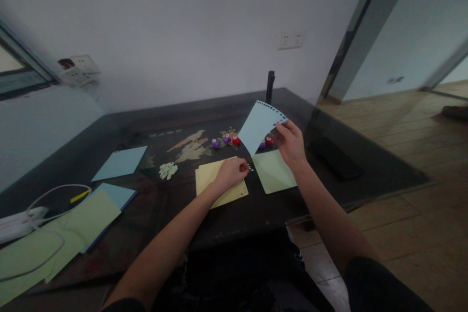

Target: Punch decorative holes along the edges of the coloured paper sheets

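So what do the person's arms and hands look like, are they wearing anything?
Both forearms are bare, and both hands, the left hand and the right hand, have no gloves. No watch or ring shows, as far as the dim picture lets you tell. A dark sleeve covers the right upper arm, and a bit of dark sleeve shows at the left one too.

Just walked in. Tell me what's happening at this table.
A person sits at a dark table. The right hand holds up a light blue sheet with holes punched along its top edge. The left hand rests on a yellow sheet, pinching something small and red. Small paper punches stand behind.
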### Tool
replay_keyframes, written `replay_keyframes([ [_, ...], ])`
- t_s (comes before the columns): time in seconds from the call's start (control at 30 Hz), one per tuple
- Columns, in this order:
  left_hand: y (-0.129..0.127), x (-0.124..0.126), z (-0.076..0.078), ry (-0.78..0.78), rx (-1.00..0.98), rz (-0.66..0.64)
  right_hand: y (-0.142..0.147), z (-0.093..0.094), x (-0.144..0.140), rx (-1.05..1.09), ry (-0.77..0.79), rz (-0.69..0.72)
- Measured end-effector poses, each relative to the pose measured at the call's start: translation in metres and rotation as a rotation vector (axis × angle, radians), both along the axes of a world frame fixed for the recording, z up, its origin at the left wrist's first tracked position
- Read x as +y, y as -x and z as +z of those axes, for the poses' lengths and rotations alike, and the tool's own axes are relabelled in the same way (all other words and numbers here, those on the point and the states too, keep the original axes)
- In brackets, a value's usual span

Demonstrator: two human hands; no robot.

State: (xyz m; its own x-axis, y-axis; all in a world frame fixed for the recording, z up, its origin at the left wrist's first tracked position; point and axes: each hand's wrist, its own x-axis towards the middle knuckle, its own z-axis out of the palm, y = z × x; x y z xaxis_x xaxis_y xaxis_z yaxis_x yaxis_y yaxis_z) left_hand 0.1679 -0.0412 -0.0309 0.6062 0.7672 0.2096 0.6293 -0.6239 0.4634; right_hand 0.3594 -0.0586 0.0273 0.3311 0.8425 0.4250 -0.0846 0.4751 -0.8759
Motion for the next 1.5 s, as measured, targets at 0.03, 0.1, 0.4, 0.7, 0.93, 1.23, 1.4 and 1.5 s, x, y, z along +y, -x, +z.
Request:
replay_keyframes([
  [0.03,0.001,0.0,0.0,-0.005,-0.011,0.003,0.0,0.0,0.0,-0.013,0.006,-0.004],
  [0.1,0.004,0.001,-0.001,-0.004,-0.021,0.013,0.0,-0.001,0.001,-0.025,0.013,-0.003],
  [0.4,0.004,0.005,-0.007,0.012,-0.127,0.011,0.007,-0.005,0.0,0.026,0.026,0.06],
  [0.7,0.015,-0.001,0.021,0.764,-0.648,-0.293,0.008,-0.005,-0.001,0.013,0.032,0.106],
  [0.93,0.021,0.005,0.022,1.06,-1.093,-0.175,0.008,-0.008,0.0,0.031,0.023,0.13],
  [1.23,0.019,0.019,0.014,0.849,-1.401,0.174,0.013,-0.016,0.002,0.009,0.11,0.264],
  [1.4,0.022,0.025,0.011,0.72,-1.376,0.176,0.011,-0.021,0.006,0.005,0.207,0.279],
  [1.5,0.023,0.026,0.01,0.688,-1.341,0.162,0.008,-0.024,0.009,-0.012,0.262,0.257],
])
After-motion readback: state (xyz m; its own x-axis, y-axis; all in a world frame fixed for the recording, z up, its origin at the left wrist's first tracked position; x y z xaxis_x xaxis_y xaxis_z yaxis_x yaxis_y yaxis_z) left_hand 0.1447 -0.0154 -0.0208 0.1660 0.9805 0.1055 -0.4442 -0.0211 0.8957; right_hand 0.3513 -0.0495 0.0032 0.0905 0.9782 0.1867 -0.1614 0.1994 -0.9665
